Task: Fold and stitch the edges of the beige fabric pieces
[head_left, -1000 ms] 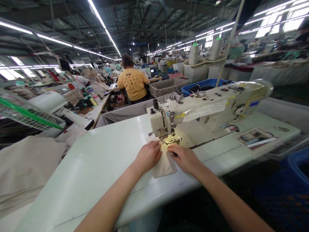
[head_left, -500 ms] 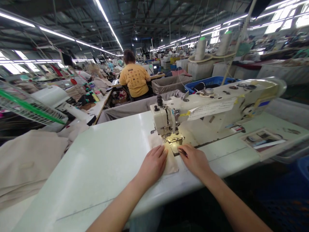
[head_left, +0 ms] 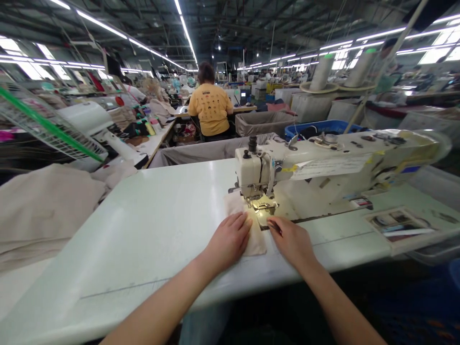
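Note:
A small piece of cream fabric (head_left: 257,243) lies flat on the sewing machine's pale table, its far end under the presser foot of the white sewing machine (head_left: 248,173). My left hand (head_left: 232,235) rests on this fabric with its fingers laid flat, just in front of the needle area. To the right of the metal needle plate (head_left: 263,219), my right hand (head_left: 293,240) is closed, thumb and fingers pressed together. Something dark shows within its curled fingers, too small and hidden to name. The machine's lamp lights the spot between both hands.
A tray of small tools (head_left: 400,225) is set into the table at right. Cream cloth (head_left: 46,206) is piled at left, near a fan with a green-rimmed guard (head_left: 53,124). Beyond the table are a grey cloth bin (head_left: 201,152) and a seated person in yellow (head_left: 211,108).
The view has turned slightly, so the machine and background sit further right. Both hands and the fabric keep nearly the same place at the needle.

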{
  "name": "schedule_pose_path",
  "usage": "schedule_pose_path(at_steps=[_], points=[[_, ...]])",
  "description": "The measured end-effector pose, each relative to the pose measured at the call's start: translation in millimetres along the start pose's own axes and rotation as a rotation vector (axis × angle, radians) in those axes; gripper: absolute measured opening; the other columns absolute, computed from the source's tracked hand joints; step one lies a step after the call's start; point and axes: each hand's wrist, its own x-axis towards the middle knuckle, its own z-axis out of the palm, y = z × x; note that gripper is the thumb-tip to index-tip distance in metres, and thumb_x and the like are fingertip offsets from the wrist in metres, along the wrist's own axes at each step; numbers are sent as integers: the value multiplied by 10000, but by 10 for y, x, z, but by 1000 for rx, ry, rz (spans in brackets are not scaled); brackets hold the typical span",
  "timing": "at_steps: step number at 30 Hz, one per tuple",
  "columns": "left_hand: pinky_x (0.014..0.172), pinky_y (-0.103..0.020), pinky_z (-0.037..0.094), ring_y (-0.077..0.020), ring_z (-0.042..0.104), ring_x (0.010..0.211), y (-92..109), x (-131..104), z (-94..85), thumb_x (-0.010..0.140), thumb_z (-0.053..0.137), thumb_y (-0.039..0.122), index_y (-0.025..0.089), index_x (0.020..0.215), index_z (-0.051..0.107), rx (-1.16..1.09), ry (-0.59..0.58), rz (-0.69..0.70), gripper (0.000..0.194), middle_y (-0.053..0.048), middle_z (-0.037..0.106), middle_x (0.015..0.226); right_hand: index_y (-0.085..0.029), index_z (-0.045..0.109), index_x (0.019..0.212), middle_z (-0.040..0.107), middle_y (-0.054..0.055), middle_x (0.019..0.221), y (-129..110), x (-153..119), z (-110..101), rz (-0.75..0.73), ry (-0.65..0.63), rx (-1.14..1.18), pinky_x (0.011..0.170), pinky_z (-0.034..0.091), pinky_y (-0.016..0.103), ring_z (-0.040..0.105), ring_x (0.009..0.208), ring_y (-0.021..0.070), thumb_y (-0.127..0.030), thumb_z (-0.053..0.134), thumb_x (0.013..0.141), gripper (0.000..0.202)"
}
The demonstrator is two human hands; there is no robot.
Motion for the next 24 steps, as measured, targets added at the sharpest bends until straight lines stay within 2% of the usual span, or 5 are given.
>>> schedule_pose_path(at_steps=[9,14,17,20,24], points=[[1082,-494,484,-314,544,1301,-47,-23,30,981,490,223,104,1304,575,33,-7,-9,355,-187,582,1393,-238,702,1052,764,22,1046,-6,1,9,-7,-6,1,704,485,262,721,870,198,-165,584,933,183],[1070,-512,476,-326,537,1294,-18,-220,-234,971,543,301,155,1324,560,78,-71,-66,383,-159,566,1412,-230,698,1063,764,34,1031,-1,-9,18,-21,-4,-8,704,496,272,722,872,207,-173,565,927,199],[917,-470,563,-325,618,1143,89,-342,-414,907,631,466,228,1372,519,55,-157,-68,534,-133,594,1341,-236,697,1057,767,33,1024,3,-12,29,-16,-9,-10,694,499,277,725,864,213,-182,561,925,197],[724,-345,597,-240,690,893,91,-351,-430,952,556,319,264,1281,571,58,-263,-103,333,-82,650,1181,-244,699,1050,766,29,1046,-3,-13,30,-14,-7,-5,700,503,275,726,876,213,-184,563,925,195],[899,-432,572,-296,638,1156,-237,-212,-228,916,492,94,182,1341,517,232,-110,-302,435,-178,511,1450,-236,696,1060,767,31,1035,-22,0,36,-27,-3,-13,719,516,278,728,874,215,-177,560,916,206]])
